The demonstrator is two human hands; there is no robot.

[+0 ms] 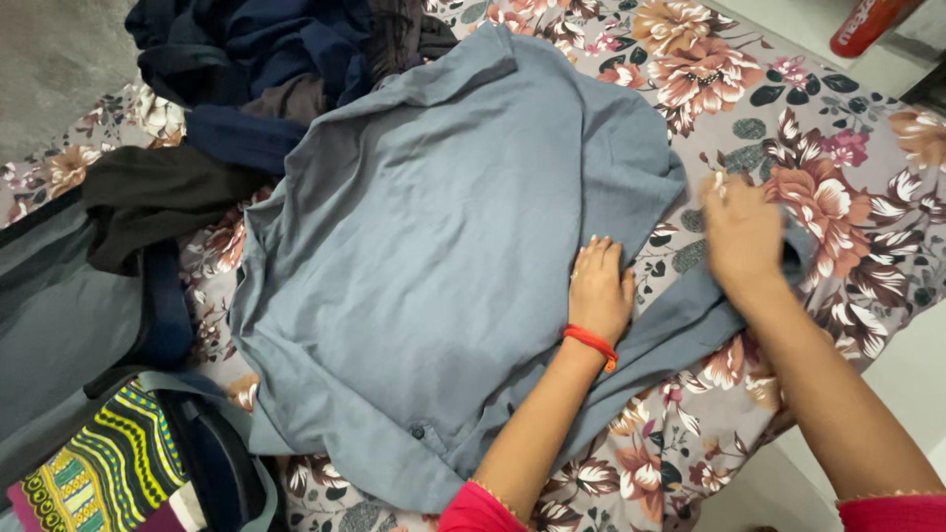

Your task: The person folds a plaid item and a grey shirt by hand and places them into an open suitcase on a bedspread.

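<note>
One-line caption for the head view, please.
Left hand presses flat on a grey shirt spread over a floral bedsheet; right hand grips its sleeve.

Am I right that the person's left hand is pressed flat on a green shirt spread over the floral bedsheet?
Not quite: the shirt is grey-blue, not green. In the head view the left hand does lie flat on it, and it is spread over the floral bedsheet.

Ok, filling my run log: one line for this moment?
left hand: flat on grey shirt | right hand: at shirt sleeve | surface: floral bedsheet

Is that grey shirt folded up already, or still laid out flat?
Mostly spread: the grey shirt lies open across the floral sheet, the left hand pressing it, the right hand at its sleeve.
</note>
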